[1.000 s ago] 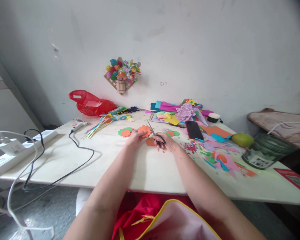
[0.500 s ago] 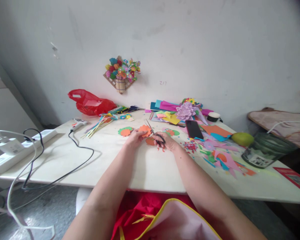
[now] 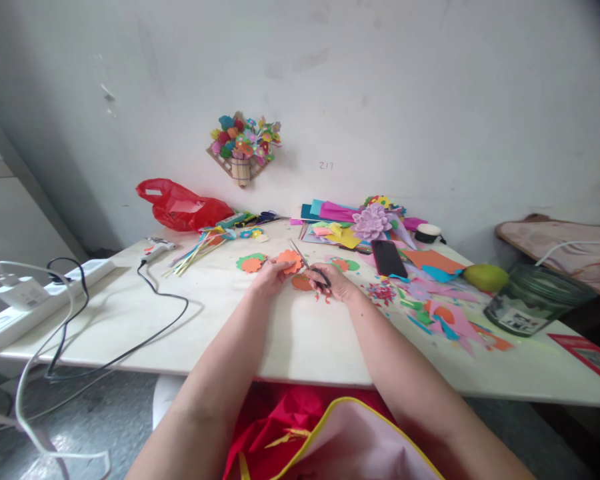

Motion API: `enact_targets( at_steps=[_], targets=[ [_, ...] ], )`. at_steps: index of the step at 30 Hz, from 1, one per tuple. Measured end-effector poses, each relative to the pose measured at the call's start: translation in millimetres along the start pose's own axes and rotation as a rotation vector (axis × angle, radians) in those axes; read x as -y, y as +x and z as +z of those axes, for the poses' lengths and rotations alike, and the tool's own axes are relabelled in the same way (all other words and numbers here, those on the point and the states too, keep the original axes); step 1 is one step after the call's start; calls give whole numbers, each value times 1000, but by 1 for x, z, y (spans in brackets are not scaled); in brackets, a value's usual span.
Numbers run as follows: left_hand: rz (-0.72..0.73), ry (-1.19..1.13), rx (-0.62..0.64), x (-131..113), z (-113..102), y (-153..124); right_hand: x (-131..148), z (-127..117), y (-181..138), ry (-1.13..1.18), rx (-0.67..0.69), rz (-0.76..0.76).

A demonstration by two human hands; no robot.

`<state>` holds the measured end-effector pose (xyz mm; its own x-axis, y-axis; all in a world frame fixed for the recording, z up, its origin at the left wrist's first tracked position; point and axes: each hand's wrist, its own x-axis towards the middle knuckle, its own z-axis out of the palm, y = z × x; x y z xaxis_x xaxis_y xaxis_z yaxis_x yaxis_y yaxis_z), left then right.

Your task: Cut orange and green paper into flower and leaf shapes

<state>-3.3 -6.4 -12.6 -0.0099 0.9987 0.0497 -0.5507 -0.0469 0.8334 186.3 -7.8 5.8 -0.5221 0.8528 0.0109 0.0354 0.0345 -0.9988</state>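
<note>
My left hand pinches an orange scalloped flower cutout over the middle of the table. In my right hand is a pair of scissors, its blades slightly apart and pointing up and left beside the cutout's right edge. Below the scissors a brownish-orange round piece lies on the table, with a few small orange snippets near my right fingers. Left of my left hand rest orange and green flower cutouts. Behind my right hand is another green and orange cutout.
Coloured scraps, a phone and a glass jar are on the right. Foam sheets and a purple flower lie at the back. A glue gun, its cord and a power strip occupy the left.
The scissors have shifted very slightly up and left, with their tips a little farther left. The cutout and my left hand look nearly the same.
</note>
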Motion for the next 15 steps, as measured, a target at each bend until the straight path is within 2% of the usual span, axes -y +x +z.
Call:
enact_targets(
  at_steps=[15],
  targets=[
    [7,9,-28,3,-3,3,0,0,0,5,-7,5]
  ],
)
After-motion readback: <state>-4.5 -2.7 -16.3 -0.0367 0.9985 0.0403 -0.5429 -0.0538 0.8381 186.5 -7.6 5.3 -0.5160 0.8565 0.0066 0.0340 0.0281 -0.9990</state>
